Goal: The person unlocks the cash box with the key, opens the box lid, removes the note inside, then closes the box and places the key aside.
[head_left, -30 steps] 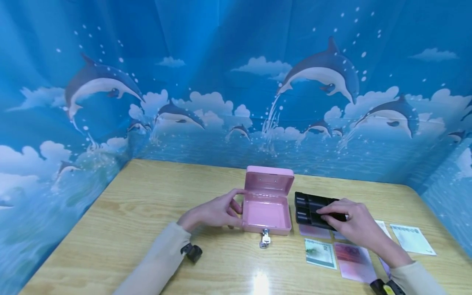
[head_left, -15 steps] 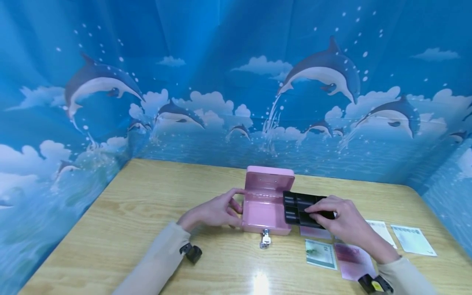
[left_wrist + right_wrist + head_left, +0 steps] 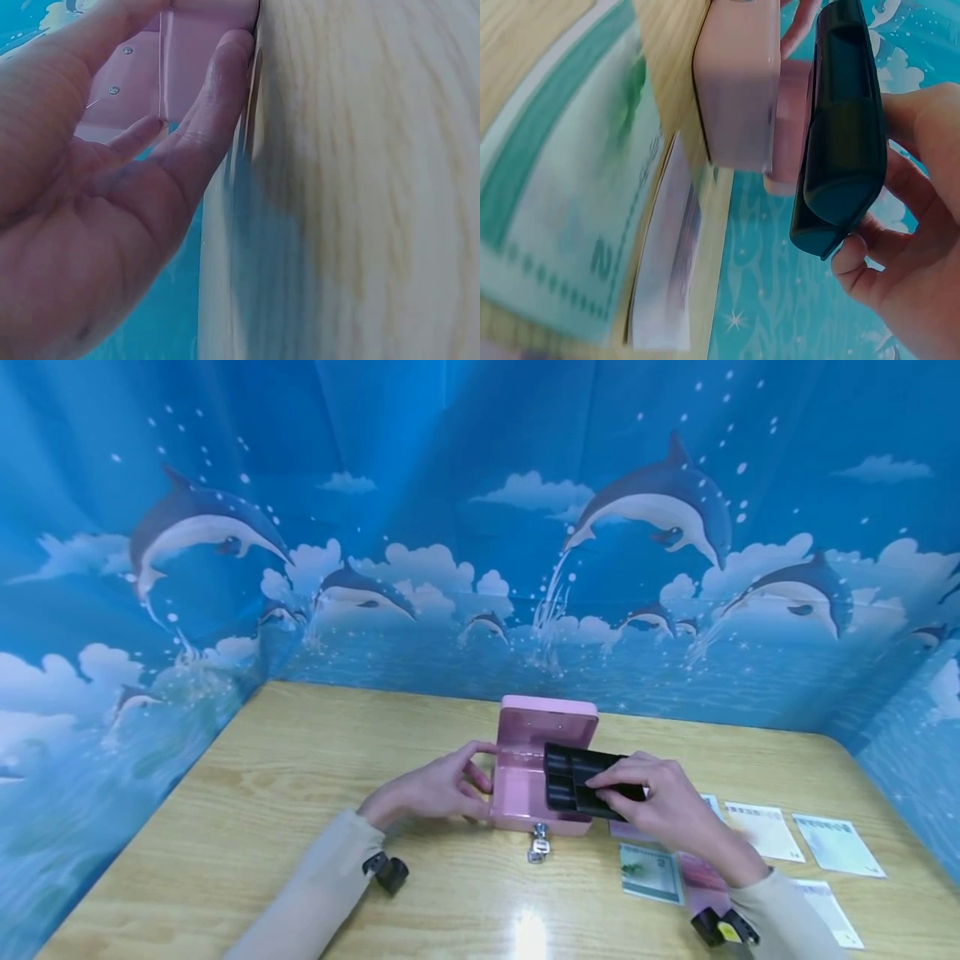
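Note:
A pink metal cash box (image 3: pixel 525 824) stands on the table with its lid (image 3: pixel 551 710) raised. My left hand (image 3: pixel 438 787) holds the box by its left side, thumb near the front corner and index finger toward the back. My right hand (image 3: pixel 671 802) pinches a black coin tray (image 3: pixel 558 795) near its middle and right part. The tray hangs tilted over the right half of the box, apart from its floor. In the right wrist view, the tray (image 3: pixel 847 139) shows edge-on above the box (image 3: pixel 739 97). A metal key piece (image 3: pixel 538 845) hangs at the box's front latch.
Several banknotes lie to the right of the box, including a green note (image 3: pixel 651 873), a reddish note (image 3: pixel 703 878) partly under the right arm, and pale notes (image 3: pixel 838 845) farther right. A dolphin-printed blue curtain (image 3: pixel 420 568) hangs behind the wooden table (image 3: pixel 315 743).
My right hand has carried the black coin tray leftward, from beside the cash box to over its right half, uncovering more of the notes. The left hand stays on the box.

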`<state>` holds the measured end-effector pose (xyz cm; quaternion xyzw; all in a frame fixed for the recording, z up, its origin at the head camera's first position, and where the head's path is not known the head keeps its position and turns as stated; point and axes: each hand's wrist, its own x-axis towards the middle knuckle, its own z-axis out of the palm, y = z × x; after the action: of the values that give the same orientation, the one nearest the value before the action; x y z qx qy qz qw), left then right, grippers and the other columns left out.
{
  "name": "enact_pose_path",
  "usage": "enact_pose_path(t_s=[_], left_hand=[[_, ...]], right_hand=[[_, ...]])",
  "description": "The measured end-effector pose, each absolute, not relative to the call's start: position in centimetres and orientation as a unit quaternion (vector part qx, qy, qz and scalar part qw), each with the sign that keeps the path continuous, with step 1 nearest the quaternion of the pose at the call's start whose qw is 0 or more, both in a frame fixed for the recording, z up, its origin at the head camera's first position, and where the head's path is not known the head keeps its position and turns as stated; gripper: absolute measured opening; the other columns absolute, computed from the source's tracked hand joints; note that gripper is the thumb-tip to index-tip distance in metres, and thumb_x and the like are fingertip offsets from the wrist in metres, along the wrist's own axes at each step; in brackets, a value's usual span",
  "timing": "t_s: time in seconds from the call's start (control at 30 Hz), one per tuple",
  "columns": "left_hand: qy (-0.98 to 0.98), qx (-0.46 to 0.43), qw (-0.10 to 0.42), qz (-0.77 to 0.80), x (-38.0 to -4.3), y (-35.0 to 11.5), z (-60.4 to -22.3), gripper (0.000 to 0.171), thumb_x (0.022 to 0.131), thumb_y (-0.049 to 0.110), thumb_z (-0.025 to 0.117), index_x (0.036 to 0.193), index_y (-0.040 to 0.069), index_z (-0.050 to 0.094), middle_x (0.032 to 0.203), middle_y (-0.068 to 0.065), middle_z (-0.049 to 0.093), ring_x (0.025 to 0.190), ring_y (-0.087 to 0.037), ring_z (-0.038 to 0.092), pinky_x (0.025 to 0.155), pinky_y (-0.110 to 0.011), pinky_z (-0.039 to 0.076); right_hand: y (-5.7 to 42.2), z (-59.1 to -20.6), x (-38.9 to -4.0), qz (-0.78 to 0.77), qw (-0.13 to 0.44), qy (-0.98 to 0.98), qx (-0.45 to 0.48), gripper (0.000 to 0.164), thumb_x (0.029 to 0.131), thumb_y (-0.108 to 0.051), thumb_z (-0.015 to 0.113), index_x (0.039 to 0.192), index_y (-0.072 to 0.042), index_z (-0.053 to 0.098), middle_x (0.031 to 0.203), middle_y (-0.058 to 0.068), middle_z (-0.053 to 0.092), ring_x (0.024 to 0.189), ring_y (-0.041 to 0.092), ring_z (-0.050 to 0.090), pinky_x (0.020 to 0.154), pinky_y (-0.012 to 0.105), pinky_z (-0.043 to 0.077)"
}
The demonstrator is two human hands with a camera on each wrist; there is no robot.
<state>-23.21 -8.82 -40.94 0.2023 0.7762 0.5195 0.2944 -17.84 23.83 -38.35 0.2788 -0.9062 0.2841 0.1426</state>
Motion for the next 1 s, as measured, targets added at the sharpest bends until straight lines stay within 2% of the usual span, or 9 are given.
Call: enact_pose_path(t_s=[0.17, 0.37, 0.73, 1.0], left_hand=[[0.778, 0.207, 0.291, 0.517, -23.3, -8.9, -40.9, 0.09, 0.081, 0.009, 0.082, 0.156, 0.024, 0.033, 0.123, -0.014, 0.058, 0.101, -0.023, 0.068, 0.086, -0.038, 0.062], [0.786, 0.203, 0.291, 0.507, -23.3, -9.0, -40.9, 0.089, 0.082, 0.014, 0.082, 0.155, 0.027, 0.034, 0.124, -0.011, 0.059, 0.101, -0.022, 0.068, 0.087, -0.039, 0.062], [0.779, 0.2, 0.295, 0.516, -23.2, -8.8, -40.9, 0.089, 0.081, 0.012, 0.083, 0.155, 0.027, 0.035, 0.123, -0.013, 0.058, 0.099, -0.022, 0.069, 0.086, -0.038, 0.062], [0.774, 0.206, 0.297, 0.52, -23.3, -9.0, -40.9, 0.091, 0.082, 0.013, 0.084, 0.156, 0.024, 0.033, 0.125, -0.014, 0.059, 0.102, -0.023, 0.069, 0.092, -0.039, 0.061]], right_hand=[[22.9, -38.5, -18.2, 0.285, 0.148, -0.901, 0.292, 0.034, 0.081, 0.002, 0.08, 0.098, -0.027, 0.082, 0.095, -0.015, 0.078, 0.091, 0.011, 0.07, 0.076, 0.03, 0.06], [22.1, -39.0, -18.4, 0.287, 0.158, -0.893, 0.309, 0.032, 0.08, 0.003, 0.081, 0.097, -0.024, 0.082, 0.092, -0.014, 0.078, 0.086, 0.005, 0.064, 0.07, 0.029, 0.058], [20.7, -38.7, -18.4, 0.285, 0.134, -0.894, 0.319, 0.026, 0.083, -0.002, 0.08, 0.098, -0.024, 0.082, 0.094, -0.012, 0.078, 0.087, 0.007, 0.063, 0.071, 0.028, 0.054], [19.4, -39.1, -18.8, 0.283, 0.119, -0.896, 0.32, 0.024, 0.084, -0.004, 0.08, 0.099, -0.023, 0.082, 0.094, -0.012, 0.077, 0.092, 0.01, 0.068, 0.081, 0.034, 0.059]])
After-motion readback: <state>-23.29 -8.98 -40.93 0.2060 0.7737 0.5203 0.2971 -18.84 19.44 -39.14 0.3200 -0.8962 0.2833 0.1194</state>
